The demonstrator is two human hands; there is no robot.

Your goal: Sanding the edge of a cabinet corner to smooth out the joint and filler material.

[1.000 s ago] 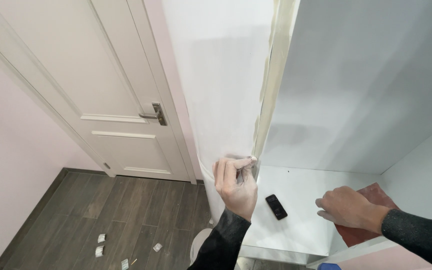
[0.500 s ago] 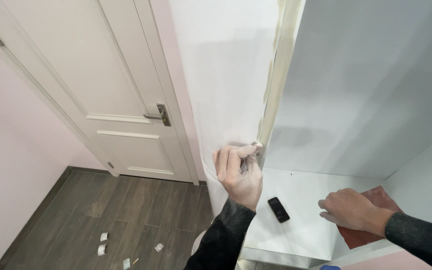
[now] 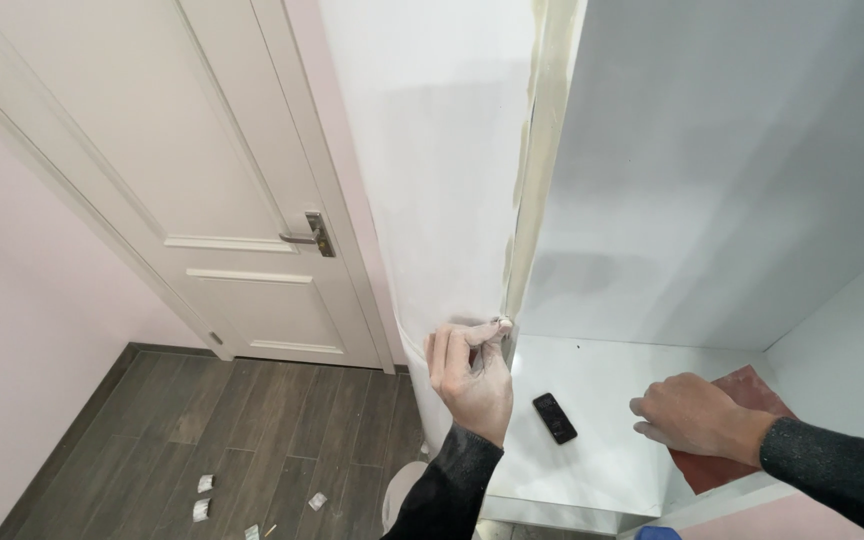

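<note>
The left hand (image 3: 472,372) is raised against the front edge (image 3: 524,230) of a white side panel (image 3: 432,160), its fingers curled narrow and pinched with the thumb on a small pale thing (image 3: 500,323) at that edge; what the thing is cannot be told. Above the hand the edge runs up bare and beige, with ragged white along it. To the hand's left the panel face is smooth, and beyond it stands a white door (image 3: 182,180) with a metal handle (image 3: 307,237). Below and to the left lies dark wood floor (image 3: 252,430), open, with a few scraps (image 3: 204,485) on it. To the hand's right opens a white niche (image 3: 712,170) with a flat shelf (image 3: 602,400) for its bottom. On the shelf, just right of the left wrist, lies a black phone (image 3: 555,417), apart from both hands. The right hand (image 3: 697,418) rests palm down further right, fingers loosely bent, holding nothing that shows, its heel on a red-brown sheet (image 3: 742,420) that lies in the niche's right corner. Between the two hands the shelf is bare but for the phone.
</note>
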